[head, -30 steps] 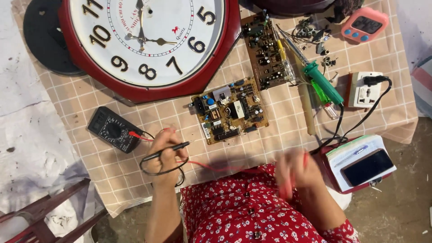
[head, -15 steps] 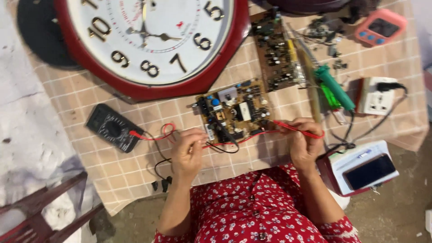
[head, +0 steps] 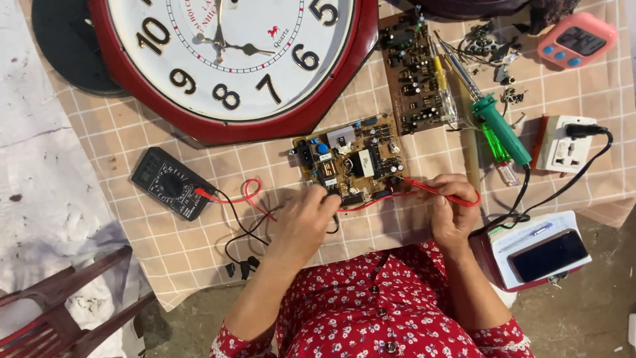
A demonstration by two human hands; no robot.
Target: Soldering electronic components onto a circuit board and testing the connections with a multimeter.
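Lying far and left on the checked surface (head: 132, 126), a big red clock (head: 232, 59). Sitting just below its near right edge, the board (head: 351, 159), long axis running left to right, between the two hands and just far of both. Resting left of the board, the black meter (head: 169, 182), leads trailing right. Touching the board's near left edge, the left hand (head: 305, 222), fingers curled; whether pinching the black probe, cannot tell. Pinching the red probe (head: 440, 192) in the right hand (head: 454, 212), fingers pressed together, tip pointing left onto the board's near right corner. Lying far right, a green soldering iron (head: 500, 129).
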